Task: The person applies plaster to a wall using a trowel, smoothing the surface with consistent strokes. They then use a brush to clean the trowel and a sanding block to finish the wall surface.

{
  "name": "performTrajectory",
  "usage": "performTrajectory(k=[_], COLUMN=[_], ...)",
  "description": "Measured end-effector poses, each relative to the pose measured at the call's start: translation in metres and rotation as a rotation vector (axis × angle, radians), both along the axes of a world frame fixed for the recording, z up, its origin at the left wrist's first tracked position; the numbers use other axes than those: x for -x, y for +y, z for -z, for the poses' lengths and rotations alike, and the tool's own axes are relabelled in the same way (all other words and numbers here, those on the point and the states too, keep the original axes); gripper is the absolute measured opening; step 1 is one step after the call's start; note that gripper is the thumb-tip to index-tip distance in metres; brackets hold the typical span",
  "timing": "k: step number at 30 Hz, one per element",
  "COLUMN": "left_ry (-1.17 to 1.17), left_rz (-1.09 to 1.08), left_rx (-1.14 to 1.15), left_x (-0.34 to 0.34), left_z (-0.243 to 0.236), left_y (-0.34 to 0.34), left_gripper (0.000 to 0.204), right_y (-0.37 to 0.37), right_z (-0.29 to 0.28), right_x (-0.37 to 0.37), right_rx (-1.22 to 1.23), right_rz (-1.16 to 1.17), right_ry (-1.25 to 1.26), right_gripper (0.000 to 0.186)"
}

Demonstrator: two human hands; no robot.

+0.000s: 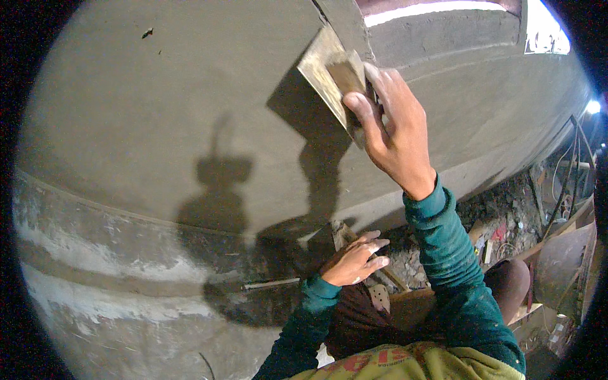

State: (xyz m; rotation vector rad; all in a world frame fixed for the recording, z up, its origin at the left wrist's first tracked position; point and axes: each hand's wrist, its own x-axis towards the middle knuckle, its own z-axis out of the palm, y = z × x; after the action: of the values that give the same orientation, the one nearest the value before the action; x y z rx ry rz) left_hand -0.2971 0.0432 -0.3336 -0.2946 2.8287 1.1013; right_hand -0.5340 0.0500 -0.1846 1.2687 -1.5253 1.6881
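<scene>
The likeliest trouble was a scored surface: the trowel [321,62] stood at 12 o'clock, tilted over the smooth grey wall [158,107], and a corner digging in under uneven pressure could have cut a groove. Its dark shadow fell toward 8 o'clock from the blade, so at least that side seemed to stand off the wall; whether another edge touched could not be told. The blade also lay close to the raised border beside the window opening [443,33] at 1 o'clock, where a careless sweep might have chipped the edge. The shadow could have hidden a flaw, too.

The right hand [396,123], reaching up from 4 o'clock, had a narrow grip on the trowel's block handle [347,73], the thumb on the near side and the fingers round the far one. With the hold so near the fingertips, the tool might have twisted if the blade snagged.

The left hand [354,261], at 5 o'clock, was loosely spread and appeared to hold nothing. It hovered or rested just beside a wooden strip [339,234]; contact could not be made out.
</scene>
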Motion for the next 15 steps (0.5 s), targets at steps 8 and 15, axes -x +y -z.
performTrajectory(k=[8,15], left_ry=[-0.048,-0.009], left_rz=[-0.014,0.008], left_rx=[-0.048,-0.007], left_x=[0.005,0.0], left_z=[-0.001,0.02], left_y=[-0.002,-0.008], left_gripper=[0.053,0.051], right_y=[0.032,0.004], right_z=[0.048,-0.034], right_x=[-0.005,0.007], right_rx=[-0.156,0.056], right_rz=[-0.101,-0.022], right_ry=[-0.147,0.052], right_gripper=[0.04,0.034])
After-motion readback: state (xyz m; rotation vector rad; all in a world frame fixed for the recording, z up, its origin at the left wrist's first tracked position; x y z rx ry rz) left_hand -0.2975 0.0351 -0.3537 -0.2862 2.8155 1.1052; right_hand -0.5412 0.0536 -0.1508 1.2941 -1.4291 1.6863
